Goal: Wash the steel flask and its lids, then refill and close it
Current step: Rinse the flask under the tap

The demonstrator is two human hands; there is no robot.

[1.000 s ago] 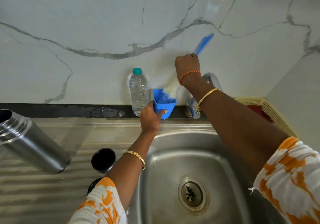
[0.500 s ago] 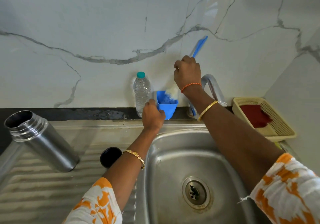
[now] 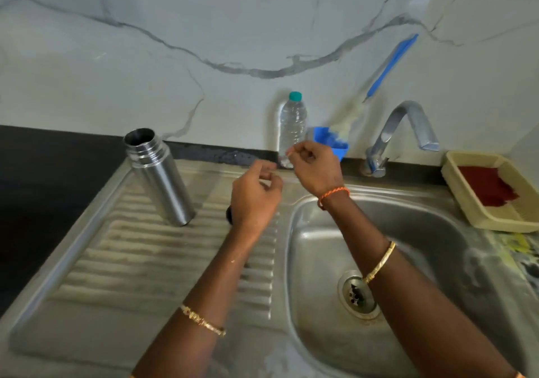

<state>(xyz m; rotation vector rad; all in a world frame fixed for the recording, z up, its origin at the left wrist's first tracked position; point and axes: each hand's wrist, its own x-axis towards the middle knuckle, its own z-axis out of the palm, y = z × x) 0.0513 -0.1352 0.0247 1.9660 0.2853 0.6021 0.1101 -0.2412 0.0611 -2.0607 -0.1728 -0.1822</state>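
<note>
We see the open-mouthed cylindrical steel flask [image 3: 159, 177] standing uncapped on the ribbed steel drainboard [image 3: 140, 258], left of the basin. The left hand [image 3: 254, 196] hovers just right of it, fingers loosely curled, grasping nothing. The right hand [image 3: 316, 167] hangs likewise empty before the clear plastic bottle [image 3: 292, 126]. The blue-handled brush [image 3: 379, 77] rests in the blue plastic cup [image 3: 335, 144].

open drainboard [image 3: 140, 261] left of flask [image 3: 160, 179]; faucet [image 3: 402, 132] overhangs basin [image 3: 335, 334].

Home kitchen: steel sink [image 3: 320, 249], tap [image 3: 402, 126].
</note>
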